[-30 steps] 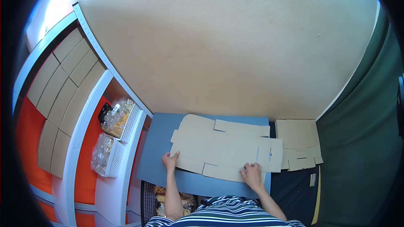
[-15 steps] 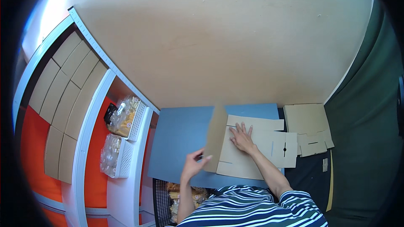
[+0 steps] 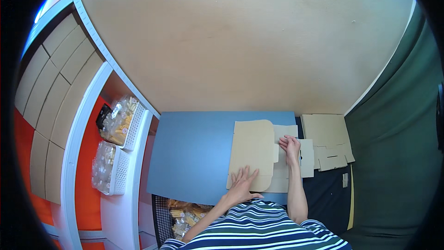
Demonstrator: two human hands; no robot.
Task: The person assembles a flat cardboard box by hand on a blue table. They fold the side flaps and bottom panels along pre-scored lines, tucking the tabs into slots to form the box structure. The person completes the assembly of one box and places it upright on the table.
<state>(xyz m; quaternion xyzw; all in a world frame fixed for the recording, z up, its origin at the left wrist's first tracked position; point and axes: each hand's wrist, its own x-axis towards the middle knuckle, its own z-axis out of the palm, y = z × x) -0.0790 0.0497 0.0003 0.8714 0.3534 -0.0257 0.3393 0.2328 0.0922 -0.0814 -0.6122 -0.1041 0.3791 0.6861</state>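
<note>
Cardboard panel [image 3: 252, 148] folded over | rounded side right | long axis near-far

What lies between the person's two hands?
In the head view, the cardboard sheet lies between the left hand and the right hand, one panel folded over.

The place looks like a small packing corner in a workshop or stockroom: a blue-grey worktop [image 3: 189, 157] bears a die-cut cardboard blank [image 3: 253, 150], more flat cardboard [image 3: 326, 127] lies beside it, brown cartons [image 3: 51, 99] fill a shelving unit [image 3: 84, 106], and white baskets [image 3: 121, 173] and a black crate [image 3: 160, 222] hold bagged goods [image 3: 182, 218].
</note>
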